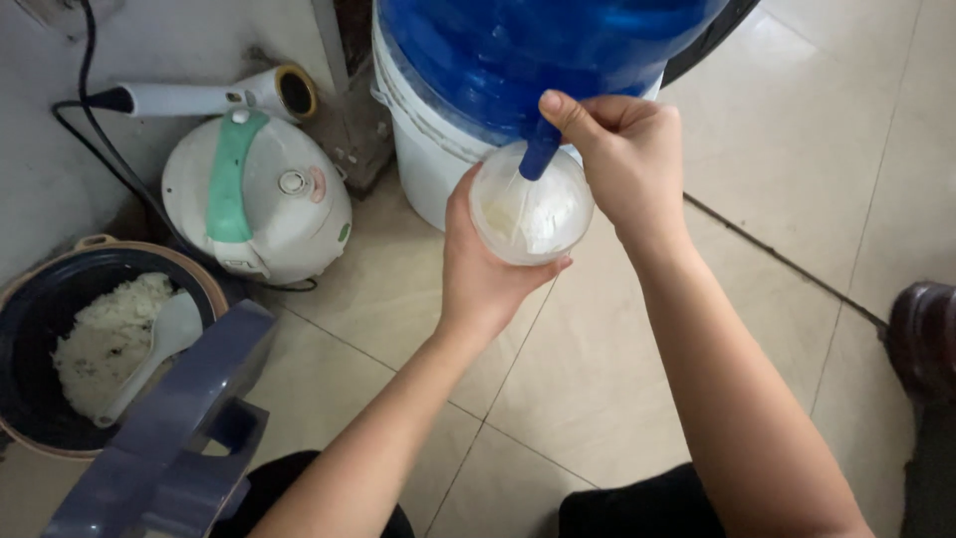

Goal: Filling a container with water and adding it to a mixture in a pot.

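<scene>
Floor: pale beige glazed tiles point(617, 379) with dark grout lines, filling most of the view from 3 to 7 o'clock.
Water jug: a large translucent blue plastic water bottle point(518, 45) at 12 o'clock, seated in a white plastic dispenser base point(423, 159) that stands on the tiles.
Open cooker: a round cooker with a dark inner pot point(40, 329) at 9 o'clock, holding white cooked rice point(105, 334) and a white plastic rice paddle point(164, 339); its raised blue-grey lid point(174, 428) leans out toward 8 o'clock.
Shut cooker: a white rounded rice cooker with a pale green handle strip point(254, 194) at 10 o'clock, just beside the open one.
Hair dryer: a white hair dryer with a yellow-ringed nozzle point(214, 97) at 11 o'clock, lying behind the white cooker, black cord trailing left.
Shoe: a dark shoe point(921, 339) at 3 o'clock, at the frame's edge.
Left hand: the left hand point(483, 274) is wrapped around a clear round plastic cup point(533, 204) from below and the side, gripping it just under the spout, near centre.
Right hand: the right hand point(622, 159) is clenched on the small blue tap lever point(541, 149), thumb pressing on top.
Cup contents: whitish, partly filled; a thin stream falls into it from the tap.
</scene>
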